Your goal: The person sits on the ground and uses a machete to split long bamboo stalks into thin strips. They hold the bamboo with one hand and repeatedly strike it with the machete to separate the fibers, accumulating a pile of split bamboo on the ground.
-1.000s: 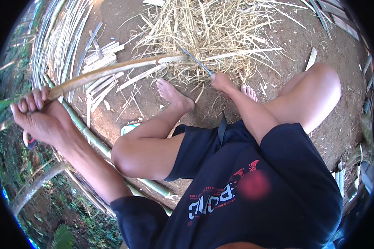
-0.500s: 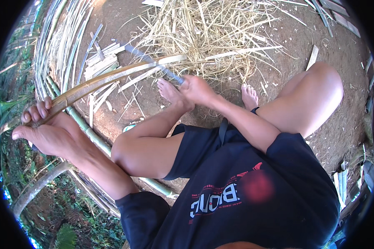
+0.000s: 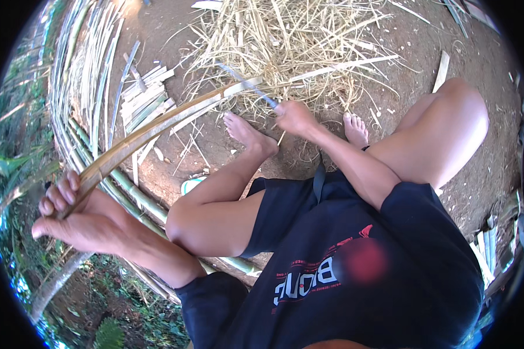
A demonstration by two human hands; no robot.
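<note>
My left hand (image 3: pixel 90 218) is wrapped round the near end of a long split bamboo strip (image 3: pixel 140 136), which slants up and away to the right. In my right hand (image 3: pixel 295 119) is a knife, its handle hidden in the closed fingers. The narrow grey knife blade (image 3: pixel 265 98) points up and to the left and crosses the strip close to its far end. Whether the edge touches the bamboo I cannot tell.
A heap of pale shavings (image 3: pixel 285 52) lies beyond my bare feet. Flat cut slats (image 3: pixel 145 99) are stacked to its left, beside long bamboo strips (image 3: pixel 96 64). Green bamboo poles (image 3: pixel 137 195) run past my left knee. Leafy plants (image 3: pixel 108 334) grow at the lower left.
My right hand has moved right and slightly up, drawing the knife blade toward the strip's far end. The left hand and strip sit a little lower and further right in view.
</note>
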